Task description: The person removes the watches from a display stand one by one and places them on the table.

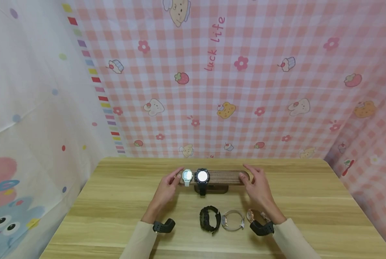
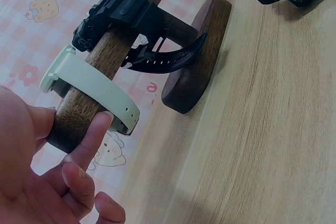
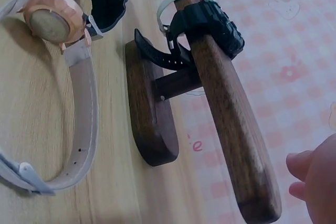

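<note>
A dark wooden watch stand (image 1: 226, 177) stands on the table, its long bar raised over a rounded base (image 3: 152, 124). At the bar's left end hangs a pale watch (image 2: 94, 82) with a light strap. Beside it is a chunky black watch (image 1: 202, 177), its strap dangling toward the base. My left hand (image 1: 164, 190) pinches the bar's left end between thumb and index finger, the index fingertip close against the pale strap. Near the bar's right end, my right hand (image 1: 259, 187) has its fingers extended; the right wrist view shows a gap between fingertips (image 3: 298, 166) and wood.
In front of the stand lie a black watch (image 1: 209, 219), a light-strapped watch (image 1: 233, 220) and a rose-gold watch (image 1: 251, 215) by my right wrist. A pink checked cloth (image 1: 212, 90) hangs behind the wooden table (image 1: 115, 216).
</note>
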Tool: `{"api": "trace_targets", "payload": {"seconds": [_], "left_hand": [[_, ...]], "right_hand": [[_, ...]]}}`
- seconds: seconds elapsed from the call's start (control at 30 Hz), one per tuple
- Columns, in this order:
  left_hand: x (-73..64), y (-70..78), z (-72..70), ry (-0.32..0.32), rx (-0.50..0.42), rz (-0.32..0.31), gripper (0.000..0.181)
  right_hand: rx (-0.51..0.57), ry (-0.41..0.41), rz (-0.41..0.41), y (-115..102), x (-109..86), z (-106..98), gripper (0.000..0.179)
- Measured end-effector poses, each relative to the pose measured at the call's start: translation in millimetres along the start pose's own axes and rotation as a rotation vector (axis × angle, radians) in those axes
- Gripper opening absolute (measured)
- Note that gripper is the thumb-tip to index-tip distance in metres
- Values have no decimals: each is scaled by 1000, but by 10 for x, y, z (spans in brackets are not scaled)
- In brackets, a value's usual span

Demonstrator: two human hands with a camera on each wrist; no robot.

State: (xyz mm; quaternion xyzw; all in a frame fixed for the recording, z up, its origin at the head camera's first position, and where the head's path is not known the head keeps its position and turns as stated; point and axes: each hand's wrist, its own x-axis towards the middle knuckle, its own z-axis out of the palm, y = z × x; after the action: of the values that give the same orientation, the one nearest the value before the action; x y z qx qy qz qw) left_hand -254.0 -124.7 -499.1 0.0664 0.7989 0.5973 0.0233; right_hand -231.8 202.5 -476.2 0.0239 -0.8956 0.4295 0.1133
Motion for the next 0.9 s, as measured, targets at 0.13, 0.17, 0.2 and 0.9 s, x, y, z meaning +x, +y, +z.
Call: {"api": "trace_targets", "payload": {"seconds": [0.13,0.17,0.2,0.9], "left_hand": [[3,-9,4,3,7,6,39],[4,-10,4,4,9,6,39],[3,-9,4,5,9,5,39],[6,30,12,27,65,6,38]], "right_hand": [[1,-17,-24,42,1,23,44],[-2,-23,-25,51,1,25,43],[-4,-30,-25,61,1,27,43],[75,-114,93,87,32,-15,45]]}}
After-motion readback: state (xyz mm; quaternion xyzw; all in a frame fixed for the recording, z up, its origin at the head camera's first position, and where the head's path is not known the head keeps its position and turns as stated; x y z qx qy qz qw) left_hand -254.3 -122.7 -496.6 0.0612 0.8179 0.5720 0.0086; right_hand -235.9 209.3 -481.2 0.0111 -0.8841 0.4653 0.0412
